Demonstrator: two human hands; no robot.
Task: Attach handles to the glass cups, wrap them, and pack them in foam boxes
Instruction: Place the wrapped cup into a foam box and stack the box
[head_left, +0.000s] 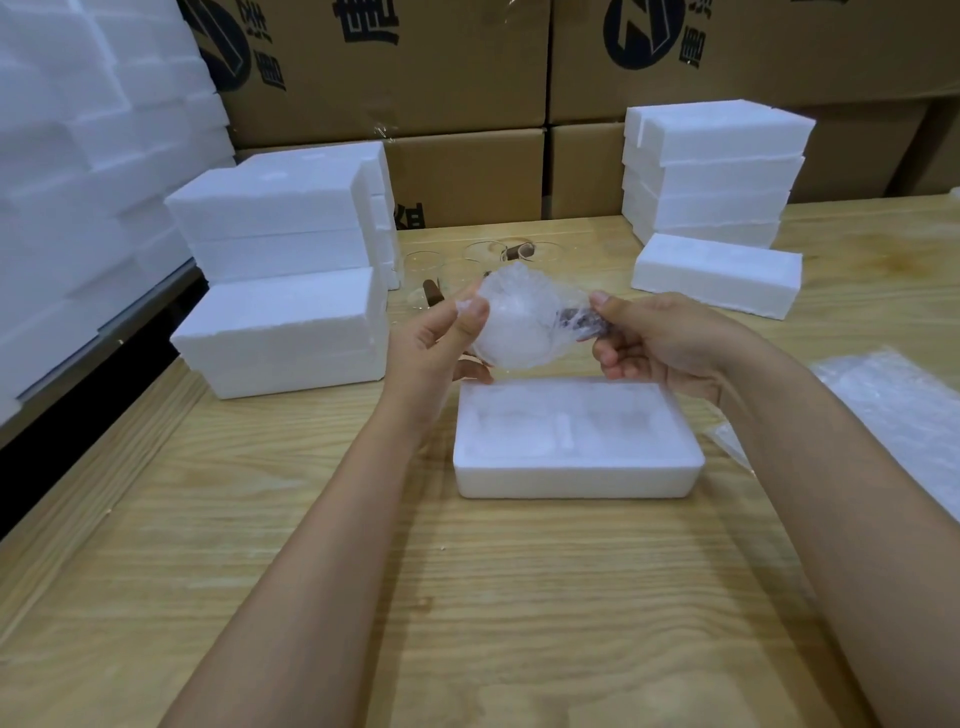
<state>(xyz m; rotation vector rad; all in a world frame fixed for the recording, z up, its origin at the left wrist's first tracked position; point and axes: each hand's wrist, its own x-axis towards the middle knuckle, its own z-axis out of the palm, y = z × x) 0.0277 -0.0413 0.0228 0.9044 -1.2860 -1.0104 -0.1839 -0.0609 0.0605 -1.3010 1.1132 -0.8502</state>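
Note:
A glass cup wrapped in clear bubble film (519, 322) hangs in the air between both hands, above the far edge of an open white foam box (576, 478). My left hand (441, 343) pinches the wrap on its left side. My right hand (654, 338) grips the dark brown handle, which shows through the film at the right. The foam box lies on the wooden table below, with two moulded hollows and a divider between them. Behind the hands, bare glass cups (485, 252) with brown handles (519, 251) stand on the table.
Stacks of white foam boxes rise at the left (280, 291) and back right (717, 171), with one single box (717, 273) in front of the right stack. Sheets of bubble film (904, 410) lie at the right edge. Cardboard cartons (467, 171) line the back.

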